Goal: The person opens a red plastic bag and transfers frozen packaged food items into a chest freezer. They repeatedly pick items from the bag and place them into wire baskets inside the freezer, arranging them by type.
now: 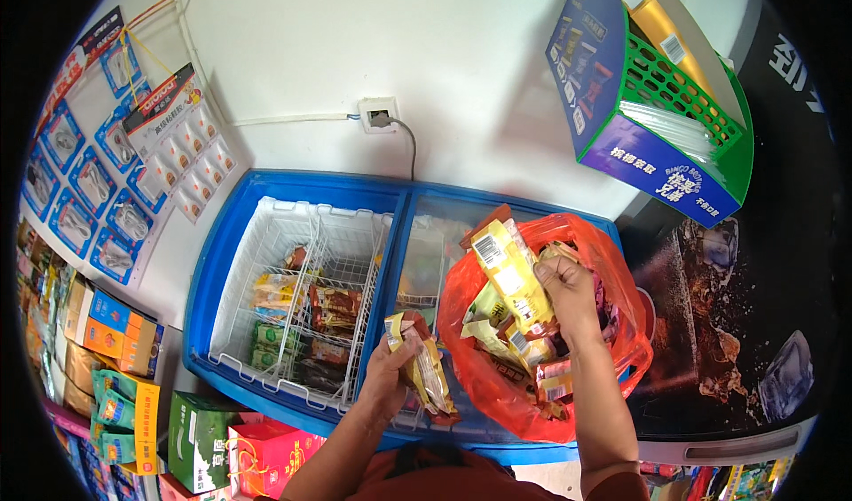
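My left hand (389,374) grips a yellow and brown wrapped ice cream (425,374) above the freezer's middle. Held in my right hand (569,294) is a yellow ice cream packet (511,275), over an open red plastic bag (476,384). Several wrapped packets fill the bag, which rests on the freezer's right-hand glass lid. The blue chest freezer (216,255) is uncovered on its left side. Inside, white wire baskets (303,281) hold brown packets (335,304), green packets (269,344) and yellow-blue packets (273,292).
A green and purple box (659,168) with straws juts in at upper right. Beside the freezer stands a black printed cabinet (725,314). Packaged cables (93,178) hang at left above snack boxes (113,321). A plug sits in a wall socket (378,115) behind.
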A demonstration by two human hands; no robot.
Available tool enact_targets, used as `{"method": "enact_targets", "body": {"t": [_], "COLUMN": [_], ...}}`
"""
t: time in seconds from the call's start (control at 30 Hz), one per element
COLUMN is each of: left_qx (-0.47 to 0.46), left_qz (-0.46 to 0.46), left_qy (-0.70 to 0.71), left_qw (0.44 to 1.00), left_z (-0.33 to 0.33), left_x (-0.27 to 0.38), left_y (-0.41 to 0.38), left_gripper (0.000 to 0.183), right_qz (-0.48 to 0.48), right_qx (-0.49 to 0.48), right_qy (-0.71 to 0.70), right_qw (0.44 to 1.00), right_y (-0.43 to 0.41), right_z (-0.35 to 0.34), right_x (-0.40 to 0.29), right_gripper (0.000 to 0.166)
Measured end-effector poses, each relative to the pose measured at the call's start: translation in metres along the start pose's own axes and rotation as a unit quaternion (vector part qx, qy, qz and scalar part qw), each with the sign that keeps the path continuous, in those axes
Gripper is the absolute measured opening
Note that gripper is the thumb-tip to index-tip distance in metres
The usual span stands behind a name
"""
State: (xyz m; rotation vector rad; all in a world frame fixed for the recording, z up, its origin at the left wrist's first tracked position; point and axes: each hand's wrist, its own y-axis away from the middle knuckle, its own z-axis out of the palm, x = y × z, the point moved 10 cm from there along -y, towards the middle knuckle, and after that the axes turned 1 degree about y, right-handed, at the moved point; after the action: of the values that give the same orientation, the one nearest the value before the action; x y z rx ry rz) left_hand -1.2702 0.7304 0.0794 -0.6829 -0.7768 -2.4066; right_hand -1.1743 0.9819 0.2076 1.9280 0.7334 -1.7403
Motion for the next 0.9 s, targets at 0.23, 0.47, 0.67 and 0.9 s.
{"method": "enact_targets", "body": {"t": [0.23,0.47,0.67,0.9], "left_qx": [0.041,-0.093,-0.094,-0.066], "left_qz": [0.098,0.043,0.045,0.033], "left_qy": [0.059,0.240,0.295,0.278], "left_qw": [0.993,0.965,0.950,0.958], "left_z": [-0.014,-0.011,-0.042,-0.089], "left_x": [0.013,0.040,0.069,0.090], "left_y": [-0.011,0.004,0.010,0.015], "left_gripper": [0.032,0.051,0.051,0.037], "right_qz": [-0.249,-0.382,-0.200,-0.210], "right_qx": [0.033,-0.061,-0.115,-0.167], "right_qy": [0.239,0.353,0.258,0.384], "right_qw": [0.938,0.852,0.938,0.884], "right_y": [0.095,0.168,0.155,0.145], "right_z": [0.088,0.196,0.226,0.275], "right_x": [-0.040,-0.039,0.002,0.007], "right_gripper": [0.003,0.017,0.042,0.063]}}
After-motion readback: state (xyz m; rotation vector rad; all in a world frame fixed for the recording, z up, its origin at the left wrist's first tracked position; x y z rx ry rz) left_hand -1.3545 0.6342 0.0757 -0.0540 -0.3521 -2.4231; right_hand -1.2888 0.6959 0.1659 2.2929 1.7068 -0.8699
